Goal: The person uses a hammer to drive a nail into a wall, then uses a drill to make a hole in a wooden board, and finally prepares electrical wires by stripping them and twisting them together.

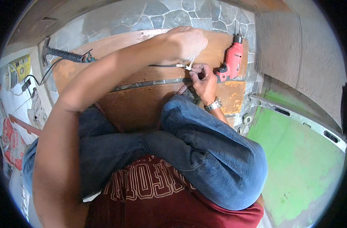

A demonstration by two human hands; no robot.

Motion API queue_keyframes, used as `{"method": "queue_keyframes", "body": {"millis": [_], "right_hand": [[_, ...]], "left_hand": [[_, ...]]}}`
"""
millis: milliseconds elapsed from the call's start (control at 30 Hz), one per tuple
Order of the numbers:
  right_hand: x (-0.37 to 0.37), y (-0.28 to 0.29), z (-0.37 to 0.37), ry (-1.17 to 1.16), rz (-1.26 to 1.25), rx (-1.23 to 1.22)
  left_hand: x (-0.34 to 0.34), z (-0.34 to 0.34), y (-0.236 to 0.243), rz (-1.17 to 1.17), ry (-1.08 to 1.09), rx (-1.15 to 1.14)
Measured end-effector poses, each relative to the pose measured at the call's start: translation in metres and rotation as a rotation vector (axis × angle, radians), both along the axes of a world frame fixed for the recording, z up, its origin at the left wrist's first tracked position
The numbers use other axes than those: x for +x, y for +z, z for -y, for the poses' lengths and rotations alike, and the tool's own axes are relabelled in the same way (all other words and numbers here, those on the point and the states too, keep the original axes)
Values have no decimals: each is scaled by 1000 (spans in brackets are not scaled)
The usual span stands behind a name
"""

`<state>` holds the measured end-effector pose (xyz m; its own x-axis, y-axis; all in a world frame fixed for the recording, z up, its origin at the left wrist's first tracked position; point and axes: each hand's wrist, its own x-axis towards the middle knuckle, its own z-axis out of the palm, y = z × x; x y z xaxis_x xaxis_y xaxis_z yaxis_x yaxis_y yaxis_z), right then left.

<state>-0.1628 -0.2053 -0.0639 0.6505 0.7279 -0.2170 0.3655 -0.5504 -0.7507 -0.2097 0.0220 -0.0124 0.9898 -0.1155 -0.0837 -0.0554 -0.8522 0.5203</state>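
Observation:
My left hand [188,42], slightly blurred, is raised over the wooden board [143,85] with its fingers closed. A thin white strip [192,62] runs down from it to a small white piece on the end of a black cable [164,65]. It looks like tape or a tie; I cannot tell which. My right hand [205,84], with a metal watch at the wrist, pinches the white piece between thumb and fingers. Just right of that hand, a red power drill [233,59] lies on the board, its bit pointing away from me.
A hammer [65,55] with a dark wrapped handle lies at the far left, beside a loose dark cable. To the right, a spirit level [306,124] rests along a green panel [291,163]. Grey stone flooring [177,19] surrounds the board. A red and white bag [13,144] sits at left.

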Motion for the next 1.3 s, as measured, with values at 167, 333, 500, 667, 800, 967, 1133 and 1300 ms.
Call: {"method": "queue_keyframes", "body": {"millis": [167, 333, 500, 667, 800, 967, 1133, 1300], "right_hand": [[-5, -1, -2, 52, -117, 159], [7, 11, 6, 99, -7, 100], [12, 17, -7, 61, -66, 110], [17, 14, -9, 5, -193, 74], [21, 16, -6, 5, -294, 71], [15, 18, -11, -59, -238, 166], [2, 9, -6, 11, 70, 117], [14, -21, 21, 154, 176, -10]], "left_hand": [[13, -15, -111, 175, 87, -210], [-2, -9, -64, 230, 508, -470], [-86, 55, -37, 348, 164, -673], [-89, 91, -88, 280, 565, -727], [-67, 89, -106, 264, 474, -716], [-79, 102, -97, 238, 498, -776], [-100, 101, -54, 84, 488, -807], [-59, 53, 30, 130, 252, -715]]}}
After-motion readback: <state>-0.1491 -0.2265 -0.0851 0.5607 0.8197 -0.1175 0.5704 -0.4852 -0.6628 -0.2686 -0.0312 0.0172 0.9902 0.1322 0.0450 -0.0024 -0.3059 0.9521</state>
